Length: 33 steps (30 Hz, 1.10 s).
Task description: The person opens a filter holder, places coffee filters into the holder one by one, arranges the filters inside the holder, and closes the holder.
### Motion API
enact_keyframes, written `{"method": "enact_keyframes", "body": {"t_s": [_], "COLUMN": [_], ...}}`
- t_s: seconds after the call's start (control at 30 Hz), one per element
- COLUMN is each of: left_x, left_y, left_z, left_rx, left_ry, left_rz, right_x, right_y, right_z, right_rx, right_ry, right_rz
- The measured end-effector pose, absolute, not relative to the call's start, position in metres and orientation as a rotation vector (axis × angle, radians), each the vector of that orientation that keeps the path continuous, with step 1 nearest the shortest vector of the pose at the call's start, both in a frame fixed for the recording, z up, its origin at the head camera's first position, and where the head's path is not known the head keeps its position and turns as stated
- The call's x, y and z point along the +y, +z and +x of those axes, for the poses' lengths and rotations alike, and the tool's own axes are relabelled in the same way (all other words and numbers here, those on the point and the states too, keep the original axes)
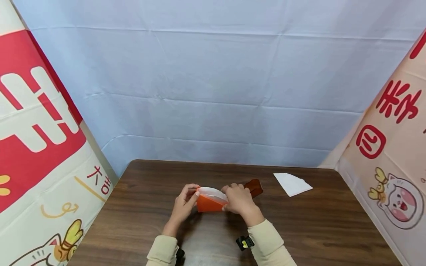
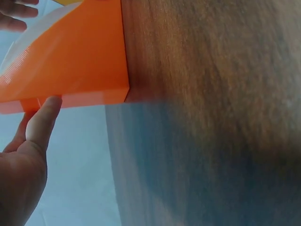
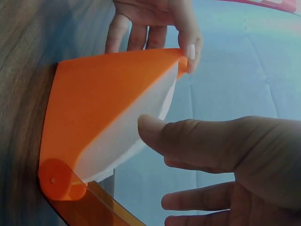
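An orange coffee filter holder (image 1: 209,204) stands on the table with white paper filters (image 3: 129,120) inside, their curved edges showing above its slanted rim. Its translucent brown lid (image 1: 254,187) is swung back on the hinge at the right. My left hand (image 1: 184,204) grips the holder's tall left end, thumb and fingers at that upper corner. At the right, my right hand (image 1: 240,199) reaches over the opening. In the right wrist view its thumb (image 3: 188,141) overlaps the filters, while the other fingers are spread apart beyond them.
A separate white paper filter (image 1: 293,184) lies flat on the brown wooden table (image 1: 149,184), right of the holder. A pale blue cloth (image 1: 213,81) hangs behind the table, and printed cloths stand at both sides.
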<state>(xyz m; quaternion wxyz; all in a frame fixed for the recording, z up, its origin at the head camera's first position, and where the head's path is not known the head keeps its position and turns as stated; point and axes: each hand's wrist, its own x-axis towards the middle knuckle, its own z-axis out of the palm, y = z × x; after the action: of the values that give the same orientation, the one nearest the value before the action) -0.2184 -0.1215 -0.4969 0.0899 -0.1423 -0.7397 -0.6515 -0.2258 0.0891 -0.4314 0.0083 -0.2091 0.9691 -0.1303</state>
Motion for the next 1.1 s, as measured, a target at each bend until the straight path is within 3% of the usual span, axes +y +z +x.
{"method": "enact_keyframes", "body": {"t_s": [1.1], "left_x": [-0.117], "left_y": [-0.491], "left_z": [-0.218], "left_rx": [-2.222], "left_ry": [-1.976], "left_rz": [-0.337], "right_x": [0.175], "right_y": [-0.405], "right_z": [-0.25], "right_rx": [3.183], "right_ry": [-0.534], "right_rz": [-0.604]}}
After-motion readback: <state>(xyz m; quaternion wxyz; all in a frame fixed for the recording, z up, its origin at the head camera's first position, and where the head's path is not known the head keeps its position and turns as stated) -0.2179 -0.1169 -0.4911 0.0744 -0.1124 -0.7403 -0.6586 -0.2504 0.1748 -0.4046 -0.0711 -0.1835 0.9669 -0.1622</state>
